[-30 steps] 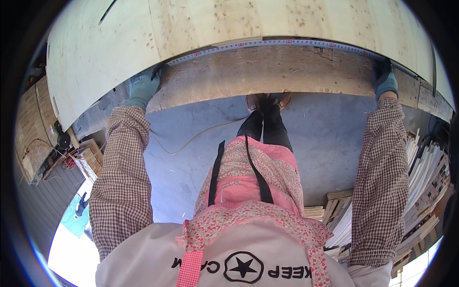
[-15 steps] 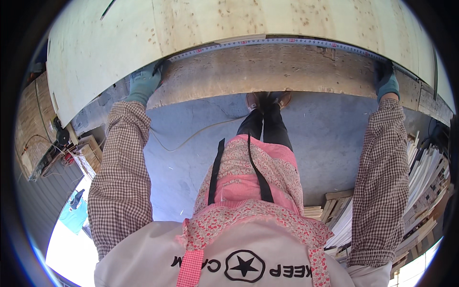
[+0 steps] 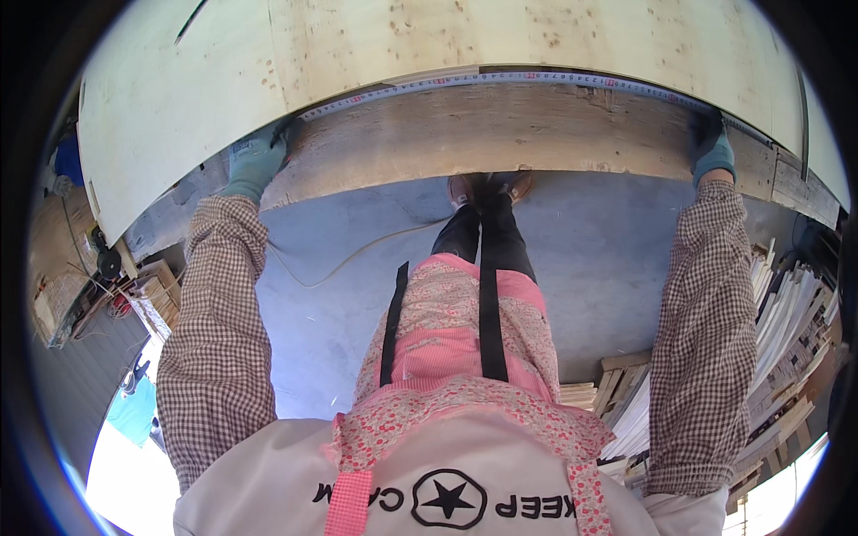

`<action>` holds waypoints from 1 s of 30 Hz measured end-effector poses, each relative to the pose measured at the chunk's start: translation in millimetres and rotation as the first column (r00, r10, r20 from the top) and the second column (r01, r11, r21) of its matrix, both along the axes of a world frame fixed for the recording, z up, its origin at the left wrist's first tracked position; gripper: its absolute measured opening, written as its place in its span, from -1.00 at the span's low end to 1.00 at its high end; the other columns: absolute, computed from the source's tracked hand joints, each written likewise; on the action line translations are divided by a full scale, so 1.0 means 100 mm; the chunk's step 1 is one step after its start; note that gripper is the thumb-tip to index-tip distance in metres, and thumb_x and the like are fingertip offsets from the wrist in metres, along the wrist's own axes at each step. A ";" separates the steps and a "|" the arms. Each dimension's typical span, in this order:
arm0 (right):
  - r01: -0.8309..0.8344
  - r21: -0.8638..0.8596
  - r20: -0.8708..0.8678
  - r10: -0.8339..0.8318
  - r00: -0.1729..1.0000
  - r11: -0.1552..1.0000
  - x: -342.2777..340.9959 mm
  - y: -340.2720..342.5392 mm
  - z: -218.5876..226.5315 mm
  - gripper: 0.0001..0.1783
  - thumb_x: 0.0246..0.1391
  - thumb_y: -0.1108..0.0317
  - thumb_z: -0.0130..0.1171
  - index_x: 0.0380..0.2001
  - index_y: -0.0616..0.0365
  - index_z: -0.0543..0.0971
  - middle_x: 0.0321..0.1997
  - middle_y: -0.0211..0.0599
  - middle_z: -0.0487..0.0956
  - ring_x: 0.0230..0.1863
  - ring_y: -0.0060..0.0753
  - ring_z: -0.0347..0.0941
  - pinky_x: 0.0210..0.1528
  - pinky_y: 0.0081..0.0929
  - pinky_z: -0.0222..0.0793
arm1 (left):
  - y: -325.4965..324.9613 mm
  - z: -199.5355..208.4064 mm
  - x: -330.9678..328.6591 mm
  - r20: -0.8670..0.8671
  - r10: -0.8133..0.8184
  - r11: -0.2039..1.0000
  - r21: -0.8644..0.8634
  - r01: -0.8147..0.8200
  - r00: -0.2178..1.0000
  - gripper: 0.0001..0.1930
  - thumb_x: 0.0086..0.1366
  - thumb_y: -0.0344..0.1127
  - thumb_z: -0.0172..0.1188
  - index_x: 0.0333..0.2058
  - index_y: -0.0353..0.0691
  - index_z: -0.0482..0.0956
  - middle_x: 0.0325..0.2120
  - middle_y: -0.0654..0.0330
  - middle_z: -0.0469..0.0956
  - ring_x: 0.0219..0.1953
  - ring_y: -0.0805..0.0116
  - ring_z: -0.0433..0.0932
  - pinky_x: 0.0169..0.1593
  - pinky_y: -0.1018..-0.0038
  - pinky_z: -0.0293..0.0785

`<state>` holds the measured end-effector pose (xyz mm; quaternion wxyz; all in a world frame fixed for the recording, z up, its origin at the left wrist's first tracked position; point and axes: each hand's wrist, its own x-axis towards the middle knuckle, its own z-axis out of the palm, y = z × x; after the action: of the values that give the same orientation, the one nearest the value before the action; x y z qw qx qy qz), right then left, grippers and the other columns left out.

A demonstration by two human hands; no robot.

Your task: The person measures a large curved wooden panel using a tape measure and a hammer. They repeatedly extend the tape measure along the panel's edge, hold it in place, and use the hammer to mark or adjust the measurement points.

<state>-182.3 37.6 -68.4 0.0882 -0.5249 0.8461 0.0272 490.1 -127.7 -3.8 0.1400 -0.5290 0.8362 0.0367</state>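
Note:
A large pale plywood sheet (image 3: 384,36) stretches across the top of the view, its near edge lying over a worn wooden beam (image 3: 500,132). Along that edge runs a white measuring tape (image 3: 527,77) with dark and red markings. My left hand (image 3: 257,159), in a blue-green glove with dark fingers, is closed at the sheet's edge by the tape's left part. Similarly gloved, my right hand (image 3: 713,150) is closed at the edge farther right, touching the tape. Some fingertips of both hands are hidden by shadow and by the sheet.
Below the beam is a grey floor (image 3: 599,259) with a thin pale cable (image 3: 353,255) lying on it. Stacked wooden strips (image 3: 786,330) stand at the lower right. At the left are a dark power tool (image 3: 109,261), cords and wood pieces (image 3: 159,290).
The whole view has shifted slightly, so everything sits a little farther left. Both hands keep their places along the plywood edge.

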 end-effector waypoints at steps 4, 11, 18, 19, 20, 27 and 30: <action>0.009 -0.043 0.082 -0.006 0.997 0.999 -0.07 0.06 -0.05 -0.55 0.01 0.41 0.01 0.03 0.08 0.28 -0.05 -0.13 0.46 -0.02 -0.08 0.36 -0.02 -0.30 0.28 | -0.01 0.02 -0.06 0.105 0.088 0.992 0.085 -0.097 0.991 -0.62 0.13 -0.08 -0.05 -0.09 0.00 0.48 -0.12 -0.01 0.46 -0.09 -0.06 0.40 0.04 0.16 0.25; -0.026 -0.185 0.157 0.056 0.986 0.982 0.05 0.15 0.10 -0.61 0.04 0.18 0.07 -0.09 0.13 0.41 -0.15 -0.10 0.52 -0.11 -0.06 0.45 -0.12 -0.31 0.38 | -0.01 0.03 -0.04 -0.067 -0.052 0.997 0.060 0.057 0.996 -0.68 0.08 -0.19 0.02 -0.15 -0.01 0.50 -0.23 0.02 0.49 -0.20 -0.03 0.44 -0.07 0.21 0.35; 0.960 -0.123 0.963 -0.205 0.177 0.252 1.92 0.59 1.53 -0.67 0.14 0.13 -0.02 -0.28 0.20 0.49 -0.32 -0.29 0.53 -0.34 -0.42 0.46 -0.29 -0.53 0.39 | 1.02 0.99 -0.23 -0.454 -0.068 0.870 0.408 0.275 0.889 -0.83 0.09 -0.38 0.11 -0.29 -0.16 0.51 -0.44 0.12 0.48 -0.36 0.15 0.47 -0.27 0.33 0.38; 0.912 -0.197 0.966 -0.086 0.243 0.361 2.17 0.66 1.76 -0.67 0.12 0.13 0.00 -0.29 0.20 0.49 -0.32 -0.28 0.53 -0.33 -0.40 0.46 -0.28 -0.49 0.39 | 1.23 1.18 -0.41 -0.487 0.134 0.827 0.534 0.173 0.863 -0.81 0.07 -0.39 0.12 -0.28 -0.18 0.50 -0.45 0.13 0.49 -0.40 0.20 0.49 -0.31 0.36 0.41; 0.846 -0.279 0.955 0.041 0.293 0.453 2.40 0.66 1.98 -0.68 0.11 0.14 0.02 -0.30 0.21 0.50 -0.32 -0.27 0.54 -0.32 -0.39 0.47 -0.28 -0.46 0.39 | 1.44 1.20 -0.51 -0.647 0.103 0.861 0.438 0.258 0.755 -0.81 0.08 -0.41 0.11 -0.28 -0.21 0.50 -0.44 0.12 0.51 -0.41 0.24 0.51 -0.31 0.39 0.43; -0.193 -0.477 0.733 0.509 0.452 0.858 3.52 0.05 2.81 -0.23 -0.15 0.34 0.23 0.17 0.13 0.18 0.10 -0.07 0.30 -0.01 -0.33 0.36 0.04 -0.38 0.27 | 2.18 1.48 -1.71 -0.533 0.794 0.606 0.734 0.307 -0.292 -0.73 0.30 -0.34 -0.04 -0.08 -0.37 0.40 -0.30 0.26 0.49 -0.27 0.56 0.42 -0.20 0.61 0.39; -0.355 -0.197 0.928 0.291 0.233 0.914 3.58 0.32 2.74 -0.11 -0.15 0.55 0.16 0.26 0.13 -0.01 0.06 -0.18 0.33 -0.02 -0.39 0.35 0.04 -0.46 0.26 | 2.28 1.53 -1.85 -0.151 0.756 0.483 0.785 0.388 -0.637 -0.66 0.31 -0.29 -0.06 0.00 -0.36 0.33 -0.16 0.21 0.45 -0.17 0.48 0.44 -0.08 0.57 0.39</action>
<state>175.9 69.5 205.8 0.5721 -0.5997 0.5037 -0.2437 304.9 100.6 149.5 -0.4850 -0.3633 0.1132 0.7874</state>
